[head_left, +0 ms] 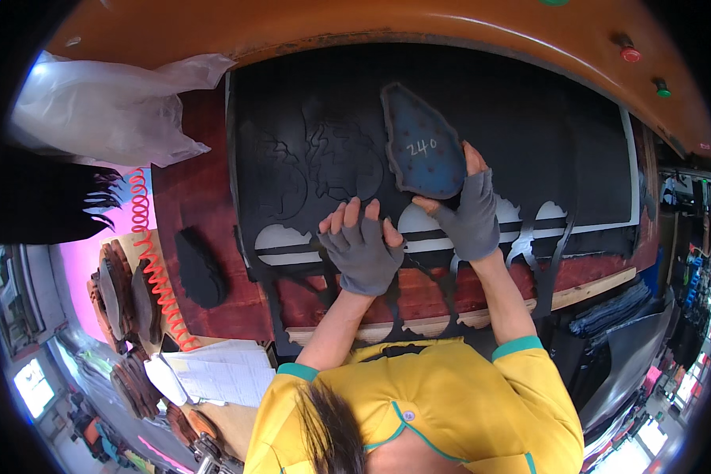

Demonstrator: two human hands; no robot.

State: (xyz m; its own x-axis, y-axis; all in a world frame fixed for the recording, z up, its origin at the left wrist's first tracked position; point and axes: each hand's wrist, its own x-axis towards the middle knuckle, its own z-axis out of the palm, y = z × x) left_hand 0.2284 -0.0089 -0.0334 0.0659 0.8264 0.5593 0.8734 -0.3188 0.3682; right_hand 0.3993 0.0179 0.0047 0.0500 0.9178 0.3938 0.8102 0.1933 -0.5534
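Observation:
A cutting die [423, 142] with a blue face, a dark metal rim and chalk marks rests on a black sheet [537, 142]. My right hand [474, 209], in a grey fingerless glove, grips its lower right edge, thumb at the bottom and fingers along the side. My left hand [363, 249], gloved alike, lies on the sheet left of the die with its fingers apart and nothing in them. Just beyond those fingertips, leaf-like cut outlines [344, 162] show in the sheet. Cut-out gaps and thin strips of the sheet [442, 292] run along its near edge.
Across the far side runs an orange machine beam [332, 30] with a red button [630, 54] and a green button [662, 88]. At left are a plastic bag [103, 103], a red coiled hose [158, 288], black cut pieces [201, 268] and papers [221, 371]. Black sheets [616, 316] are stacked at right.

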